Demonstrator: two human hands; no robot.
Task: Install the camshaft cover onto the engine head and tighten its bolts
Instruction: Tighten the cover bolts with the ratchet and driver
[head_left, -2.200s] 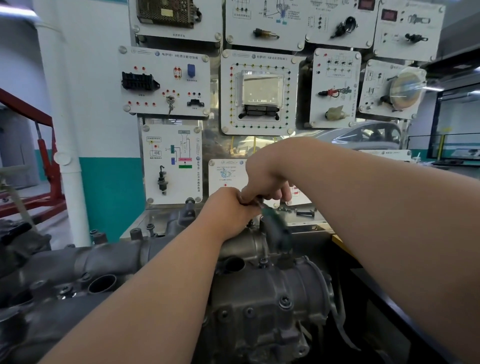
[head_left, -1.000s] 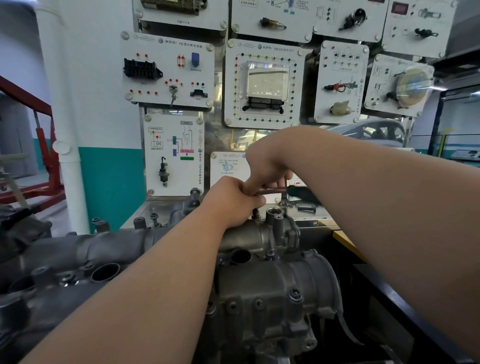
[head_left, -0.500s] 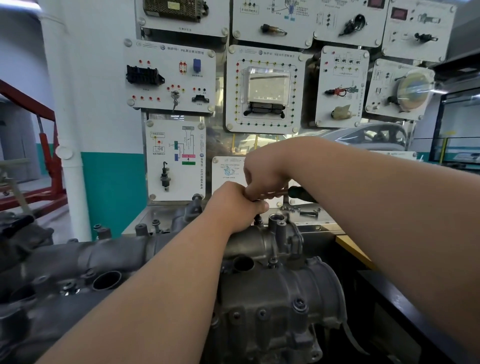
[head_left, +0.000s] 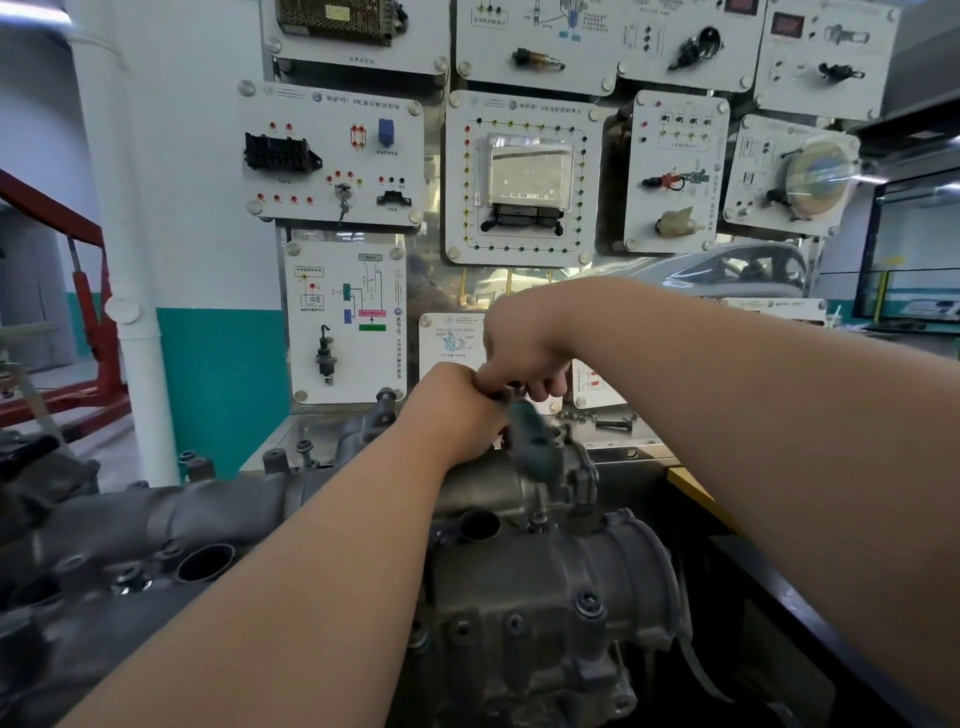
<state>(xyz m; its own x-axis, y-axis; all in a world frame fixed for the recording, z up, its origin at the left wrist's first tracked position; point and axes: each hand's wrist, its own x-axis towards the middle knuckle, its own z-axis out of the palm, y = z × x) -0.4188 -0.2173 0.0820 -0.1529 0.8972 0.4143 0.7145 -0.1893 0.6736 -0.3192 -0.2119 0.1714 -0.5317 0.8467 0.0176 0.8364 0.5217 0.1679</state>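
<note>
Now right hand (head_left: 519, 348) on green-handled ratchet (head_left: 531, 432)

This is a workshop for teaching car repair. A stand at the back carries many white teaching panels (head_left: 332, 156), each with one car electrical part mounted on it, coloured test sockets and a printed label or diagram; one panel holds a control unit (head_left: 522, 179). In front of it stands a bare grey engine (head_left: 545, 587) with open ports and bolts. At the left there is a red hoist frame (head_left: 88, 312) on the floor. Behind the stand a car (head_left: 727, 270) is visible. The wall (head_left: 223, 389) is white above and teal below.
</note>
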